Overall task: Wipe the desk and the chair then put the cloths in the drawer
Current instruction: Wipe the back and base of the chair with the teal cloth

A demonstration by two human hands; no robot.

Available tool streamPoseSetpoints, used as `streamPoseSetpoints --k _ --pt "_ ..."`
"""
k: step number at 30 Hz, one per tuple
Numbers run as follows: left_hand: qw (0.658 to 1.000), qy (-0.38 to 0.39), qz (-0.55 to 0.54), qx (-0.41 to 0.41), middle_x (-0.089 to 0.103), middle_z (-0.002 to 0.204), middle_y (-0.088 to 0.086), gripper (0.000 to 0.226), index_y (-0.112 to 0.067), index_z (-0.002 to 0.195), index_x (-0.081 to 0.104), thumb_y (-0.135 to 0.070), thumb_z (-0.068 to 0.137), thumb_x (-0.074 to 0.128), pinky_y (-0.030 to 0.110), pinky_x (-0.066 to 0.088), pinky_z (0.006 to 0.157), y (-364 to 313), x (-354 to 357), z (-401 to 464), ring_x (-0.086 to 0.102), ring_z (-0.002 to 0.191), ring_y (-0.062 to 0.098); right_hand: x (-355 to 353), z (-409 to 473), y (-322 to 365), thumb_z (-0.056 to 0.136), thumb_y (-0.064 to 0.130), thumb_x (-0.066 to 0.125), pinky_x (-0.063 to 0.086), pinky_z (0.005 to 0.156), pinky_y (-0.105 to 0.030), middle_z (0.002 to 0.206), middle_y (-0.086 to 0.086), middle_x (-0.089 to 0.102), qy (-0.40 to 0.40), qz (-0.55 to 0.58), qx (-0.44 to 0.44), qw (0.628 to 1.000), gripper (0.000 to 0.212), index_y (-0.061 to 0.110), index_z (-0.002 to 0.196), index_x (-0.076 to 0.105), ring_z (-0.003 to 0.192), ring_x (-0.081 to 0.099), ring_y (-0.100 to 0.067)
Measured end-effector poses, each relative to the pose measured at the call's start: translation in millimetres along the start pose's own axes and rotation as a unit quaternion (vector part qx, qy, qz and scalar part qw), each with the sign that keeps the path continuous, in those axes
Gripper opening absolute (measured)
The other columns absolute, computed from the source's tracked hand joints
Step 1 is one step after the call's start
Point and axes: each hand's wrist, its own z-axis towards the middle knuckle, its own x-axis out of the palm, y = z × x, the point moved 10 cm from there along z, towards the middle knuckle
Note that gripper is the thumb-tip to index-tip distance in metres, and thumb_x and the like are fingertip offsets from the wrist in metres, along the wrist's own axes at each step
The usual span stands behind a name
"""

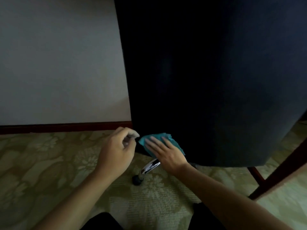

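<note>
The chair's dark back [207, 80] fills most of the view, seen from behind and close up. My right hand [166, 153] lies flat with fingers spread on a teal cloth [159, 136], pressing it against the lower left corner of the chair back. My left hand [116, 150] is just left of that corner, fingers curled around a small pale cloth [134, 133] that peeks out past the fingertips. A chrome chair leg [150, 168] ending in a black caster [137, 179] shows under my right hand.
A pale wall [58, 63] with a dark red skirting board [63, 127] stands on the left. Green patterned carpet [49, 163] covers the floor. Dark wooden furniture legs [282, 165] rise at the right. My dark-clothed knees [103, 221] sit at the bottom edge.
</note>
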Motion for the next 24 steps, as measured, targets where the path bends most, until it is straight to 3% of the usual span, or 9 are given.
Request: streamPoseSetpoints --k 3,6,9,11,13,17,20,22,24 --pt "1.0 0.014 0.005 -0.009 0.058 0.088 -0.015 0.016 -0.02 0.092 0.068 -0.007 0.093 0.058 0.009 0.04 0.066 11.6 -3.2 -3.7 0.058 0.083 0.004 -4.2 -0.6 3.8 0.092 0.033 0.048 -0.028 0.114 -0.049 0.162 -0.006 -0.015 0.0 0.003 0.012 1.0 0.082 0.013 0.157 0.003 0.148 -0.018 -0.023" --pt "0.999 -0.003 -0.008 -0.049 0.063 0.093 -0.012 0.019 -0.024 0.09 0.068 -0.008 0.093 0.059 0.019 0.045 0.07 25.5 -4.0 -2.0 0.06 0.084 0.003 -72.1 34.5 -43.0 0.091 0.025 0.04 -0.028 0.114 -0.047 0.163 -0.004 -0.007 -0.103 0.024 0.066 0.992 0.074 0.014 0.157 0.008 0.149 -0.012 -0.022" --pt "0.998 -0.021 -0.011 -0.059 0.065 0.093 -0.01 0.021 -0.027 0.088 0.067 -0.007 0.092 0.06 0.02 0.046 0.07 25.5 -3.1 -0.3 0.06 0.083 0.003 -144.3 71.9 -97.3 0.091 0.023 0.038 -0.014 0.119 -0.049 0.165 -0.006 0.011 -0.217 0.04 0.113 0.969 0.07 0.012 0.157 0.016 0.152 0.001 -0.022" --pt "0.998 -0.032 -0.015 -0.057 0.065 0.091 -0.01 0.02 -0.026 0.086 0.067 -0.008 0.093 0.06 0.021 0.046 0.068 22.8 -4.4 0.2 0.06 0.081 0.004 -162.4 85.1 -104.7 0.094 0.021 0.039 -0.011 0.119 -0.05 0.165 -0.007 0.013 -0.25 0.048 0.121 0.96 0.067 0.012 0.157 0.017 0.153 0.006 -0.025" --pt "0.998 -0.03 -0.014 -0.051 0.065 0.09 -0.011 0.02 -0.026 0.086 0.067 -0.009 0.093 0.06 0.023 0.049 0.069 20.2 -2.3 -1.4 0.061 0.082 0.005 -140.1 84.3 -80.1 0.096 0.023 0.035 -0.018 0.117 -0.05 0.166 -0.007 0.006 -0.21 0.053 0.095 0.972 0.066 0.014 0.157 0.012 0.153 0.0 -0.026" --pt "0.999 -0.003 0.0 -0.037 0.064 0.091 -0.013 0.019 -0.025 0.088 0.068 -0.007 0.093 0.06 0.025 0.049 0.07 21.6 5.0 -6.3 0.061 0.083 0.004 -15.1 27.1 22.7 0.098 0.033 0.043 -0.035 0.108 -0.051 0.164 -0.005 -0.011 -0.025 0.025 -0.051 0.998 0.073 0.015 0.158 0.004 0.147 -0.02 -0.025" --pt "0.999 0.014 0.0 -0.035 0.065 0.094 -0.013 0.018 -0.024 0.091 0.068 -0.008 0.093 0.059 0.025 0.048 0.071 20.7 9.9 -8.2 0.06 0.085 0.004 43.4 -20.9 49.9 0.098 0.036 0.046 -0.024 0.115 -0.05 0.165 -0.003 -0.008 0.062 0.0 -0.097 0.993 0.068 0.018 0.157 0.017 0.149 -0.018 -0.023" --pt "0.998 0.031 -0.013 -0.049 0.066 0.094 -0.011 0.019 -0.026 0.091 0.068 -0.009 0.094 0.059 0.028 0.049 0.072 21.5 21.7 -9.3 0.061 0.086 0.005 45.5 -37.2 43.3 0.1 0.033 0.042 -0.017 0.119 -0.047 0.166 -0.001 -0.004 0.05 -0.017 -0.129 0.99 0.063 0.019 0.156 0.018 0.151 -0.013 -0.021" --pt "0.997 0.053 -0.018 -0.051 0.066 0.093 -0.011 0.021 -0.029 0.089 0.067 -0.011 0.094 0.059 0.029 0.048 0.07 17.2 34.8 -9.7 0.062 0.084 0.005 23.2 -38.4 15.4 0.097 0.03 0.037 -0.017 0.12 -0.047 0.166 0.0 0.008 -0.02 -0.004 -0.118 0.993 0.062 0.02 0.156 0.019 0.151 -0.004 -0.02"
